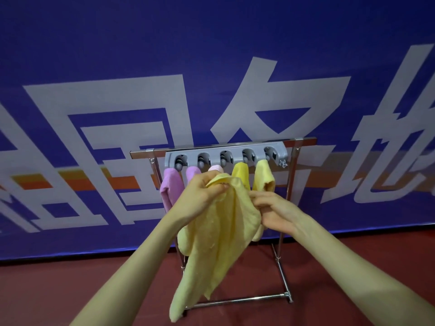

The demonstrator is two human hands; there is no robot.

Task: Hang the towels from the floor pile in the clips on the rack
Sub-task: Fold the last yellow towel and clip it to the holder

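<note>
Pale yellow towel (219, 231) hangs free in front of the rack (247, 299), its tail near the floor. The left hand (207, 190) pinches a bunched top corner and holds it high by the grey clip strip (213, 152), probably making a nub to push in. The right hand (273, 208) has its fingers curled on the side edge, apparently keeping the cloth clear. Hung towels (240, 172) fill five places. No free clip is evident. The floor pile is out of view.
</note>
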